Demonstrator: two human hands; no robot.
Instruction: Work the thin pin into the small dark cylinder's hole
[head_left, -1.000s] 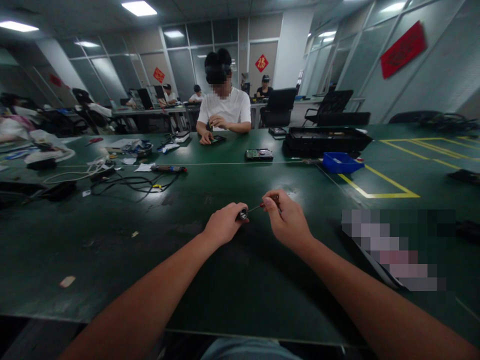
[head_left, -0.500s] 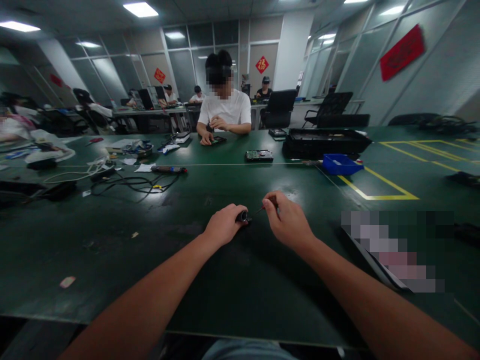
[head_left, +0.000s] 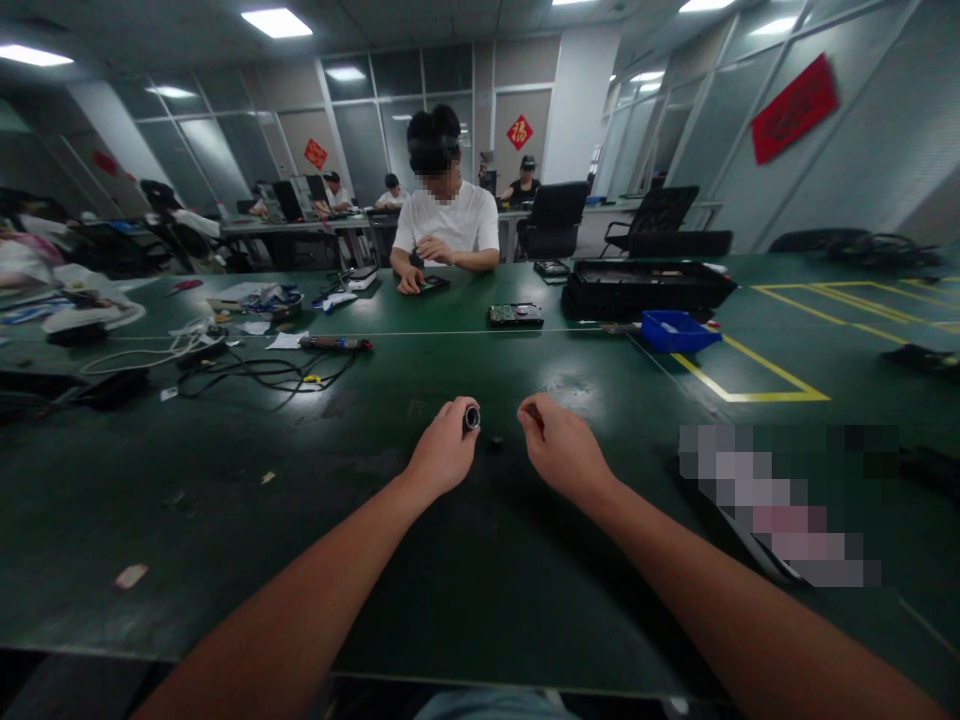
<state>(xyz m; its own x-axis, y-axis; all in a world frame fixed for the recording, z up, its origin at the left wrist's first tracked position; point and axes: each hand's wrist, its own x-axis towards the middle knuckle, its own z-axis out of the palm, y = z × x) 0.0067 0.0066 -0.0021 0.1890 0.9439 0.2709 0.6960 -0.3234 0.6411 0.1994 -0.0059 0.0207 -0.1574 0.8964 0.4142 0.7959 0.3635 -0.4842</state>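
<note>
My left hand (head_left: 444, 448) is closed round a dark cylinder (head_left: 471, 418), whose round, hollow end with a bright rim faces me. Just right of it, a small black piece (head_left: 496, 442) lies on the green table, too small to identify. My right hand (head_left: 564, 440) is apart from the cylinder, its fingers curled round a screwdriver; only a bit of brown handle (head_left: 534, 414) shows between thumb and fingers, and the shaft is hidden.
Ahead lie a hard drive (head_left: 516, 315), a blue bin (head_left: 679, 331) and a long black casing (head_left: 649, 288). A pen-shaped tool (head_left: 334, 343) and cables (head_left: 247, 375) are at left. A blurred flat object (head_left: 780, 520) sits right. Opposite works a person in white (head_left: 446, 225).
The screwdriver tip has left the cylinder's end and turned out of sight. A small black piece has come away from the cylinder onto the table. My left hand has shifted slightly left and up.
</note>
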